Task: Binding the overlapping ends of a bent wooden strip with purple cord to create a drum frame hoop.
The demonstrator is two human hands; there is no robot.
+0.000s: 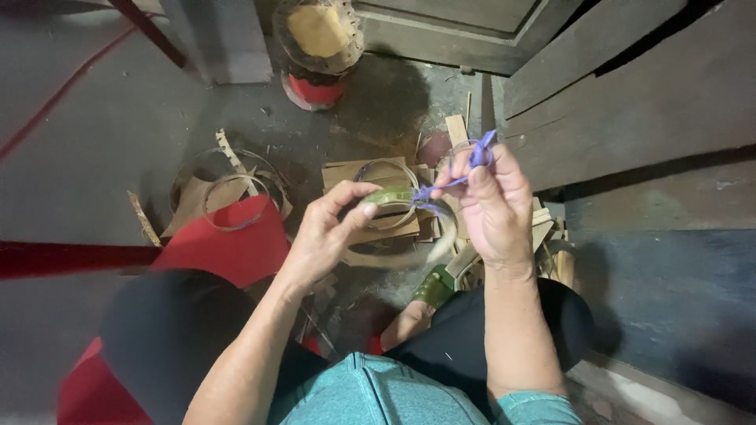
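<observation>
My left hand pinches the green bamboo hoop at its rim, thumb and forefinger pressed together, holding it above my knees and the floor. My right hand pinches the purple string, pulled up and to the right from the rim. The hoop seems light, thin and springy, best gripped beside the knot; it lies roughly flat, its width running left to right.

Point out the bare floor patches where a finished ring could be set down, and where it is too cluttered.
Bare grey concrete floor lies at upper left, bordered by the thin red cable and the loose bamboo rings. Another bare patch sits beside the red-based round container. Under the left hand and right hand, cardboard scraps and wooden offcuts crowd the floor.
</observation>
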